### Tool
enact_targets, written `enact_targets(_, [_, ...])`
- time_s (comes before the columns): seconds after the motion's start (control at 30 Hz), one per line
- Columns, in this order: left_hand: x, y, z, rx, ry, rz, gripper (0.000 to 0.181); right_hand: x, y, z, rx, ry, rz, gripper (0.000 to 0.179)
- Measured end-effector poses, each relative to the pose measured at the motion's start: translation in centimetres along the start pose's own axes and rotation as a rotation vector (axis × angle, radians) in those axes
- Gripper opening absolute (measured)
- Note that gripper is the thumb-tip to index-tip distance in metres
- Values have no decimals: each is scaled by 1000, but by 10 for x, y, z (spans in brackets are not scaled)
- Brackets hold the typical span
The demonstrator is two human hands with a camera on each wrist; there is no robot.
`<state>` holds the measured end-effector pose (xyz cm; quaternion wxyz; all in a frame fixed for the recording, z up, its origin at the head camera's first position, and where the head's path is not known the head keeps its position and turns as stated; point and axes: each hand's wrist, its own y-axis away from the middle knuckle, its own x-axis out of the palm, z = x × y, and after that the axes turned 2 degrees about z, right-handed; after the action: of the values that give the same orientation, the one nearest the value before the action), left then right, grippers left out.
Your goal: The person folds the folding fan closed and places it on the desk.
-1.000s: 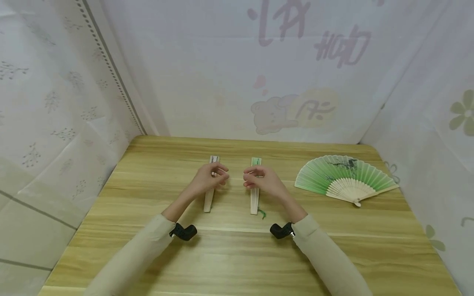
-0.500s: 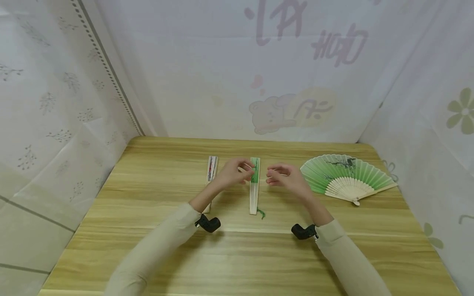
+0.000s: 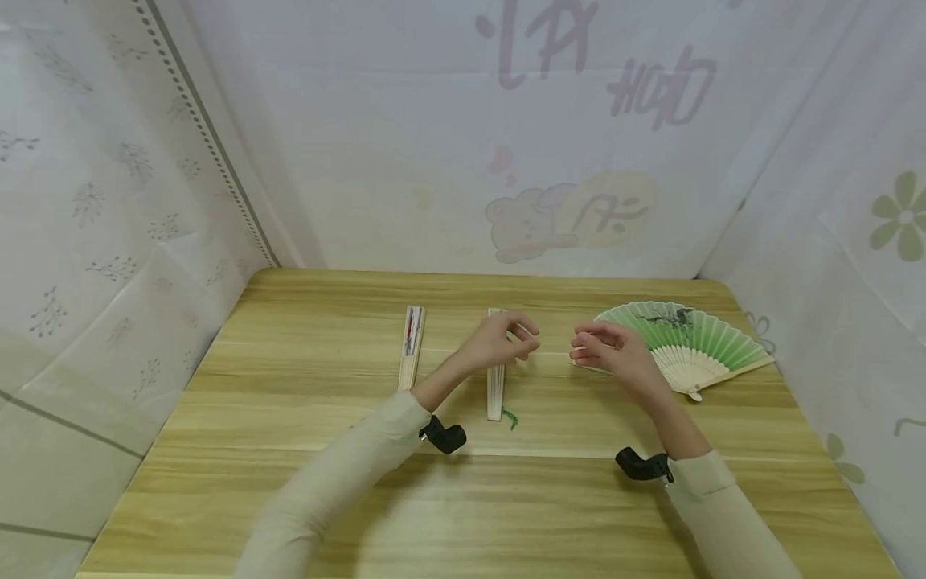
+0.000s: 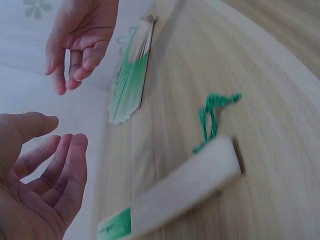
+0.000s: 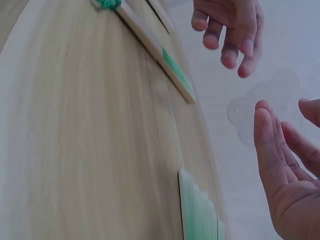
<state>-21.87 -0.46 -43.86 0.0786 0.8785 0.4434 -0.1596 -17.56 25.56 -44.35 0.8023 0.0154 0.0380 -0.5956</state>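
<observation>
My left hand (image 3: 499, 341) hovers over the folded green fan (image 3: 495, 394), hiding part of its green upper half; its fingers are loosely bent with nothing between them. A green tassel (image 4: 210, 115) hangs from that fan's narrow end in the left wrist view. To the right, my right hand (image 3: 618, 354) is in the air, fingers relaxed and holding nothing. It overlaps the left side of the spread green fan (image 3: 723, 342), which has a dark bird and branch printed on it. Farther left lies a folded white fan (image 3: 412, 334) with a red and dark print, its lower end behind my left forearm.
All three fans lie on a wood-grain table (image 3: 535, 515). A pale printed curtain (image 3: 405, 161) rises behind the table's back edge, with more patterned cloth at both sides. Each wrist carries a black camera mount.
Both hands have moved right, still empty. The left hand has passed from the folded white fan to the folded green fan; the right hand has gone from the folded green fan to the spread fan.
</observation>
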Motion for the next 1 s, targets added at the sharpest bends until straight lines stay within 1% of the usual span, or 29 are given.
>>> enact_targets(0.1, [8, -4, -5, 4, -7, 27, 23, -13, 9, -2, 12, 19, -25, 41])
enact_targets(0.23, [18, -12, -9, 8, -34, 53, 22, -30, 23, -4, 31, 7, -64, 39])
enact_targets(0.33, [26, -17, -12, 15, -60, 66, 22, -45, 34, -5, 37, -25, -84, 35])
enact_targets(0.4, [30, -20, -14, 14, -62, 75, 21, -54, 42, -6, 34, -48, -96, 32])
enact_targets(0.57, [41, -27, -17, -13, -72, 88, 23, -73, 58, -6, 11, -117, -114, 23])
enact_targets(0.63, [44, -30, -18, -25, -80, 86, 25, -80, 63, -5, -3, -137, -110, 22])
enact_targets(0.7, [47, -32, -18, -40, -68, 87, 27, -88, 68, -5, -9, -149, -105, 21])
enact_targets(0.87, [54, -38, -15, -80, -15, 87, 29, -108, 82, -6, -7, -156, -116, 22])
enact_targets(0.93, [55, -40, -13, -84, -27, 82, 29, -117, 88, -7, -11, -167, -130, 24])
enact_targets(1.0, [56, -43, -9, -87, -59, 72, 29, -126, 94, -9, -20, -194, -150, 25])
